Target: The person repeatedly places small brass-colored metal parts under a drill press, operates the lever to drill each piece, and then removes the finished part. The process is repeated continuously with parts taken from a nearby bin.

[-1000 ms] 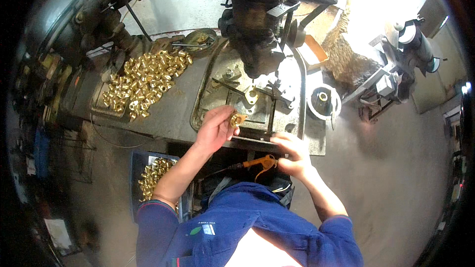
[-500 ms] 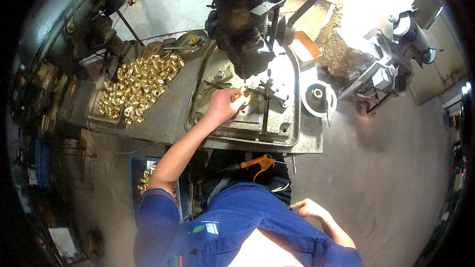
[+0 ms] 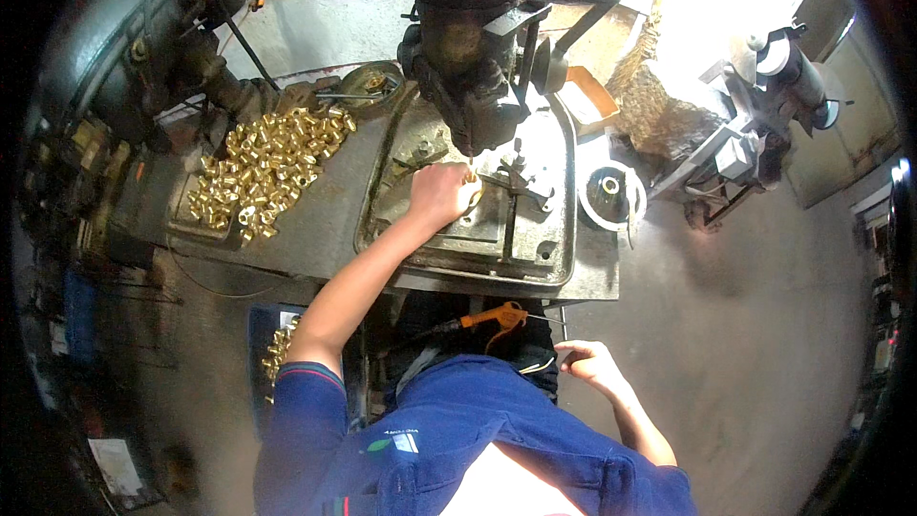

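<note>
My left hand (image 3: pixel 442 194) is closed on a small brass fitting (image 3: pixel 476 189) at the machine's worktable (image 3: pixel 458 253), just below the spindle of a dark drill press (image 3: pixel 468 86). Its fingers partly hide the fitting. My right hand (image 3: pixel 590 363) hangs by my right side below the bench edge, index finger and thumb a little apart, with nothing visible in it. Near its fingertips a thin metal rod (image 3: pixel 564 323) sticks out under the bench. To the left of the worktable lies a large heap of brass fittings (image 3: pixel 272 167).
An orange-handled air blow gun (image 3: pixel 495 316) hangs in front of my waist. Below the bench at left, a blue bin (image 3: pixel 260 349) holds more brass pieces. A round white container (image 3: pixel 585 196) and an orange-rimmed box (image 3: pixel 592 96) stand right of the worktable.
My right hand has risen from beside my waist toward the rod under the bench edge. My left hand stays at the fitting, its wrist turned slightly and knuckles shifted right.
</note>
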